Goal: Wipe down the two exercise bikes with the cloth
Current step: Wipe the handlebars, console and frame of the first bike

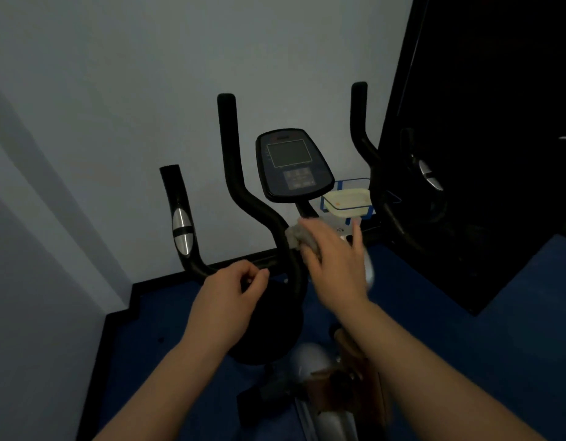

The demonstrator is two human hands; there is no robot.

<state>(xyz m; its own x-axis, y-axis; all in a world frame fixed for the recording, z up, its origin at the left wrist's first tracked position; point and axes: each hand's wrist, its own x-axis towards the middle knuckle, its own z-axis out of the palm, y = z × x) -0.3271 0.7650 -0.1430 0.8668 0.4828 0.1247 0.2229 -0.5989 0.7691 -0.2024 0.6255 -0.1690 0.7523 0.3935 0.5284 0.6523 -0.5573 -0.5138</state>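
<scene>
Your left hand [230, 291] grips the near-left handlebar [192, 265] with curled fingers, steadying the bike [294, 167]. Your right hand [335, 259], fingers spread flat, presses the grey cloth [296, 235] against the centre handlebar junction. You're mid-wipe, apparently; next, probably work rightward along the far bars.

Both bare forearms reach forward and upward from the lower edge of the view, converging toward the middle. The left hand [230, 291] has its back toward the camera, fingers curled inward with the thumb tip close against the bent forefinger; whether it holds anything cannot be told. The right hand [334, 249], just beside it and a little farther forward, lies palm down with fingers extended and slightly spread, its outline motion-blurred.
</scene>
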